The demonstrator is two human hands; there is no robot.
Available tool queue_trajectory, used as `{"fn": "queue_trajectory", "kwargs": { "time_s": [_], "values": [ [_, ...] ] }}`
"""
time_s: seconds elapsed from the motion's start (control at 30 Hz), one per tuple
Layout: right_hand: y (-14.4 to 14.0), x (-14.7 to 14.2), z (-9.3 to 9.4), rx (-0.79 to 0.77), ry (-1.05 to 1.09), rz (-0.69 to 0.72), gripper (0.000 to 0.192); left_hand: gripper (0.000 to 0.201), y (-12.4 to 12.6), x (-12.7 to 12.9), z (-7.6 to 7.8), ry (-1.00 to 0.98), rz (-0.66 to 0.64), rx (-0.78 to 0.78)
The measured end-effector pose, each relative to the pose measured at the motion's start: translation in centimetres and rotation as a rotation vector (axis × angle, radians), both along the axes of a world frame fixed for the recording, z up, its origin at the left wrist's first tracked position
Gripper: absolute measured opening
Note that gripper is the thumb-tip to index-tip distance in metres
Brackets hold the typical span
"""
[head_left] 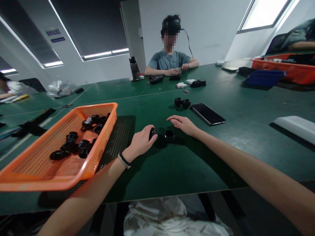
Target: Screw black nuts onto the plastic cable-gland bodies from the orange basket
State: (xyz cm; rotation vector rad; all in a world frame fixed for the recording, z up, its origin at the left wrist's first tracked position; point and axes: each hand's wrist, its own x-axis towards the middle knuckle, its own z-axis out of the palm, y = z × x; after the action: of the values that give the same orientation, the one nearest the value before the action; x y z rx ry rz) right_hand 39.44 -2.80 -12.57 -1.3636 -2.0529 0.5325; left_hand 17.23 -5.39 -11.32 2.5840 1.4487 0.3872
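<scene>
A black ring (169,139) sits on the bench (152,177) between the 2 hands, hollow side up, its base seemingly keeping it steady. Just left of the ring, the left hand (141,141) grasps a small black part (152,132) between thumb and fingers, a pinch that looks suited to something slick and curved; whether that part touches the bench, I cannot tell. Just right of the ring and slightly beyond, the right hand (185,125) holds nothing: its fingers are released, the index stretched out. Beyond the ring, 2 round black pieces (186,103) lie side by side; beyond and to its right, a phone (208,113) rests flat. Well left of the ring, an orange basket (103,139) holds loose black fittings (71,147), its raised walls probably stopping them rolling away.
</scene>
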Motion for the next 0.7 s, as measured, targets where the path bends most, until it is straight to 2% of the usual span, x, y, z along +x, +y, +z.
{"fn": "queue_trajectory", "kwargs": {
  "time_s": [0.13,0.2,0.27,0.33,0.43,0.57,0.7],
  "values": [
    [-0.6,0.3,0.6,-0.068,0.057,0.218,0.042,0.040,0.1,-0.3,-0.2,-0.140,-0.073,-0.085],
    [-1.1,0.1,1.2,-0.089,0.005,0.317,0.050,0.043,0.1,-0.3,-0.2,-0.175,-0.084,-0.130],
    [-1.7,-0.2,1.8,-0.069,-0.118,0.370,0.048,0.042,0.0,-0.2,-0.3,-0.189,-0.098,-0.131],
    [-2.3,-0.5,2.4,-0.019,-0.169,0.372,0.039,0.040,0.0,-0.1,-0.4,-0.187,-0.109,-0.121],
    [-2.6,-0.6,2.6,0.001,-0.119,0.363,0.037,0.040,0.0,-0.1,-0.4,-0.189,-0.107,-0.124],
    [-2.1,-0.3,1.7,-0.093,0.094,0.289,0.036,0.040,-0.1,-0.1,-0.4,-0.258,-0.113,-0.131],
    [-1.8,-0.5,0.8,-0.241,0.286,0.311,0.030,0.038,-0.2,0.0,-0.6,-0.324,-0.115,-0.130]
  ]
}}
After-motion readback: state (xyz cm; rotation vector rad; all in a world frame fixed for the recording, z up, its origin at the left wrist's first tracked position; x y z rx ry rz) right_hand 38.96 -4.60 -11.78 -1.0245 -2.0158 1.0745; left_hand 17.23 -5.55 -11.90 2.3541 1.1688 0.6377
